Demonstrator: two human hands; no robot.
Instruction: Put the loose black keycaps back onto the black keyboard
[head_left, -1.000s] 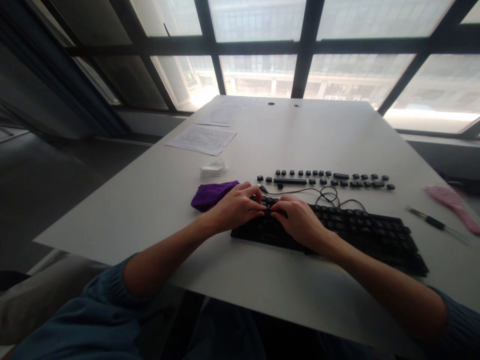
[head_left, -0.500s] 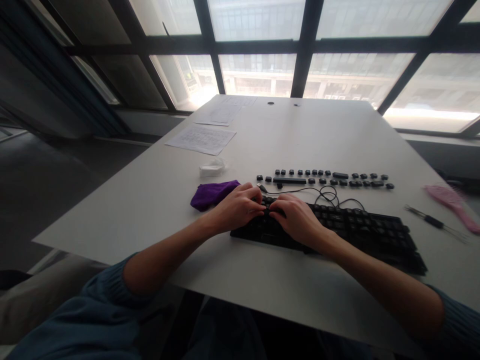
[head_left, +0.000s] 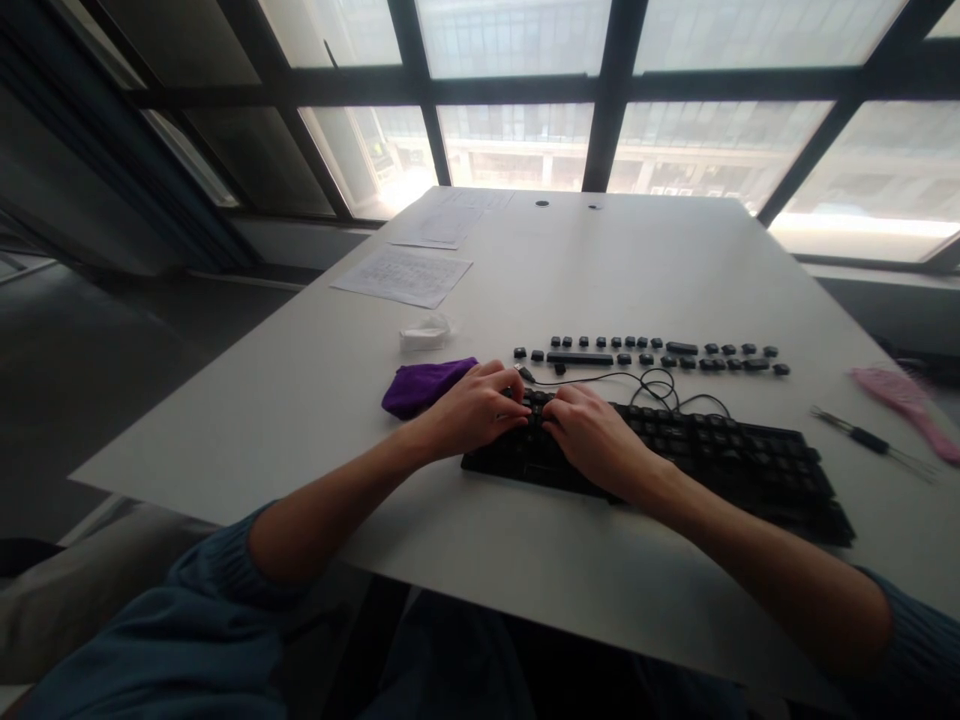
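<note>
A black keyboard [head_left: 735, 460] lies slantwise on the white table [head_left: 420, 520], parts of its key rows looking bare. Over the keyboard's left part, my left hand [head_left: 476, 405] has thumb and fingers closed in a pinch at the keys. Close beside it, my right hand [head_left: 592, 430] is bent with its fingertips drawn together on the same keys. Whatever sits between the fingertips is too small and dark to make out. Behind the keyboard, loose black keycaps stand in two rows, among them a long space bar [head_left: 579, 358]. The keyboard's cable [head_left: 652, 382] is coiled there.
A purple pouch [head_left: 420, 388] touches the area by my left hand, with a crumpled clear wrapper [head_left: 426, 333] behind it. Written sheets of paper [head_left: 405, 277] lie farther left. On the right are a wire keycap puller [head_left: 862, 436] and a pink hairbrush [head_left: 904, 400].
My right hand has shifted very slightly right, its fingertips a little farther from the left hand's. The left hand stays at the same keys.
</note>
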